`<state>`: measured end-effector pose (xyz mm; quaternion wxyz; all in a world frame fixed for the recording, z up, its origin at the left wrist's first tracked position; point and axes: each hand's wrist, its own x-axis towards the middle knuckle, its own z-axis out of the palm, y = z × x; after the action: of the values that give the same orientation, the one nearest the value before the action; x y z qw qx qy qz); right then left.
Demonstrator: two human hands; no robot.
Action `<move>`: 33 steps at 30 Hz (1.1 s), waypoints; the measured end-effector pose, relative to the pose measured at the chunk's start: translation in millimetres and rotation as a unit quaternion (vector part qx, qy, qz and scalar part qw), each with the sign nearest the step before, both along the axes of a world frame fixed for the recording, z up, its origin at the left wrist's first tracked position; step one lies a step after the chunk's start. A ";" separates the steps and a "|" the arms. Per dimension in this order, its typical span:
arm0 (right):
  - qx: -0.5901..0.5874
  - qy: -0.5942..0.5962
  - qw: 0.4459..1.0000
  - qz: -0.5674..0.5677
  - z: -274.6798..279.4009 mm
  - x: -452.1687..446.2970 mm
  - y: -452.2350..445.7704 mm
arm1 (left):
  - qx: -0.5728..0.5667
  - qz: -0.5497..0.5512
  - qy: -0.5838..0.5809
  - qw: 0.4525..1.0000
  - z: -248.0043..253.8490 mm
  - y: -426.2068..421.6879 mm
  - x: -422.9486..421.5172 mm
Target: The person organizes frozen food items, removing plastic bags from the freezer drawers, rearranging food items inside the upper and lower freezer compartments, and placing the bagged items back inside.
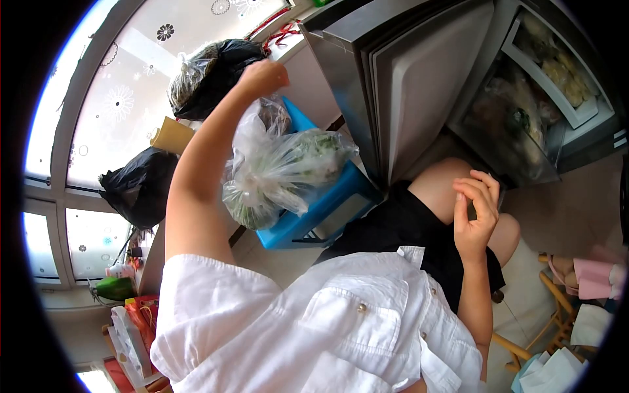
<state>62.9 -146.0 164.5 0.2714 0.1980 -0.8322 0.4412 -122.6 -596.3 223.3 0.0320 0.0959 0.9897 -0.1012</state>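
My left hand point(263, 77) is closed beside a black plastic bag point(226, 75), above the knotted clear bags. Its fingertips are turned away, so what they hold, if anything, is hidden. Below it, a clear plastic bag of green vegetables point(282, 173) lies on top of a blue plastic crate point(314, 219). Over my knees, my right hand point(477, 216) is raised with loosely bent fingers apart from the thumb and nothing visible in it. Nearest to that hand is an open fridge compartment, where bagged food point(521, 121) lies in a clear drawer point(544, 160).
The fridge door point(426, 85) stands wide open between the crate and the compartment. An upper drawer point(580, 114) holds pale food. Another black bag point(141, 187) rests by the patterned window at left. A wooden chair point(553, 308) with cloths is at lower right.
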 end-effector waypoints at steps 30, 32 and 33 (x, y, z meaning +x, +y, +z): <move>-0.126 -0.014 0.965 -0.230 -38.3 -28.7 132.4 | 0.000 0.514 0.058 0.856 59.0 -19.1 249.5; -0.100 -0.027 0.966 -0.235 -38.4 -27.1 134.7 | 0.008 0.391 0.151 0.908 45.9 -30.7 248.6; -0.093 -0.025 0.969 -0.230 -42.6 -26.9 138.2 | 0.026 0.197 0.283 0.938 32.6 -48.1 261.0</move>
<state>36.1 -7.7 121.9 0.3620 -0.0355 -0.8172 0.4471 138.4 -644.4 255.9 -0.2329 -0.1330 0.9592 -0.0897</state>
